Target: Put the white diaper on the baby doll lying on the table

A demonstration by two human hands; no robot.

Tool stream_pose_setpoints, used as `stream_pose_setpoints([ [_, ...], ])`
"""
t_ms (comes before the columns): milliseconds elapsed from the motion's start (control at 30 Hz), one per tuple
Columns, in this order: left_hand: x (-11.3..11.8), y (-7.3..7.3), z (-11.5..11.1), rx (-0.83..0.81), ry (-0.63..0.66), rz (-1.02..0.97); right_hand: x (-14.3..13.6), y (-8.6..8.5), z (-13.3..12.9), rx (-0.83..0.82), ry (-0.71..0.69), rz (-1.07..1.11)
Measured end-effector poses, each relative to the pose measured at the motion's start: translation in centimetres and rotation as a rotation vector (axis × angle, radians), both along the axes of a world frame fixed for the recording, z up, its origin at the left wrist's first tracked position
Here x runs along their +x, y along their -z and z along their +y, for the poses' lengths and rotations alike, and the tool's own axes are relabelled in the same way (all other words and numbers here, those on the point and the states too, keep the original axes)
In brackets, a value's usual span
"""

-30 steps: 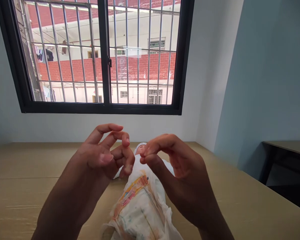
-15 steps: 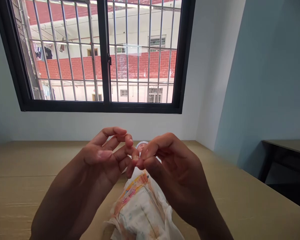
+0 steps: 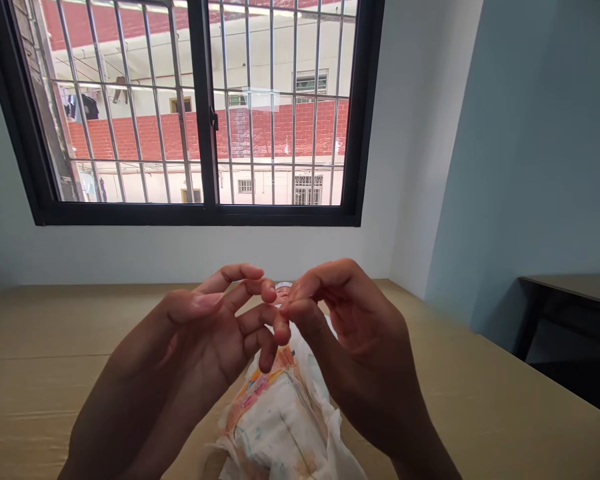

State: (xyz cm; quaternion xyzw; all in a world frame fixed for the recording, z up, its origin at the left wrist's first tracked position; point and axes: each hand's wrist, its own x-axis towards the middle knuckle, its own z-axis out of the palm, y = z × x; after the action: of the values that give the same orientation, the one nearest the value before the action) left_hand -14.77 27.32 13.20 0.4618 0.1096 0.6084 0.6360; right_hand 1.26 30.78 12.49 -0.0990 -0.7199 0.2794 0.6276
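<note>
My left hand (image 3: pixel 205 333) is raised palm up, its fingers apart and loosely curled, with nothing in it. To its right, my right hand (image 3: pixel 355 340) has thumb and index finger pinched together at the fingertips of my left hand; anything between them is too small to make out. Below and behind both hands lies a baby doll (image 3: pixel 283 291) on its back, its face and pale headband partly showing between my fingers. A white diaper (image 3: pixel 280 427) with an orange and pink printed band covers the doll's lower part, and my hands hide its middle.
The doll rests on a light wooden table (image 3: pixel 45 387). Behind it stands a wall with a black-framed, barred window (image 3: pixel 205 213). A dark desk (image 3: pixel 570 290) is at the right.
My right pinch has shifted slightly up, from one fingertip of my left hand toward the neighbouring ones. The left fingers have moved a little to the right. The view has shifted slightly.
</note>
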Motion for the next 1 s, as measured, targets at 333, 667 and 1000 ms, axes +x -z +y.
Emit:
stream_pose_setpoints([
  [333,-0.4,0.3,1.1,0.054,-0.066,0.212,-0.1,0.2,0.2,0.145,0.193,-0.037],
  [667,0.6,0.5,-0.1,0.018,-0.198,0.269,0.6,0.1,0.4,0.295,0.151,-0.191],
  [1000,1.4,0.1,-0.7,0.02,-0.227,0.286,1.1,0.0,0.3,0.221,0.052,-0.259],
])
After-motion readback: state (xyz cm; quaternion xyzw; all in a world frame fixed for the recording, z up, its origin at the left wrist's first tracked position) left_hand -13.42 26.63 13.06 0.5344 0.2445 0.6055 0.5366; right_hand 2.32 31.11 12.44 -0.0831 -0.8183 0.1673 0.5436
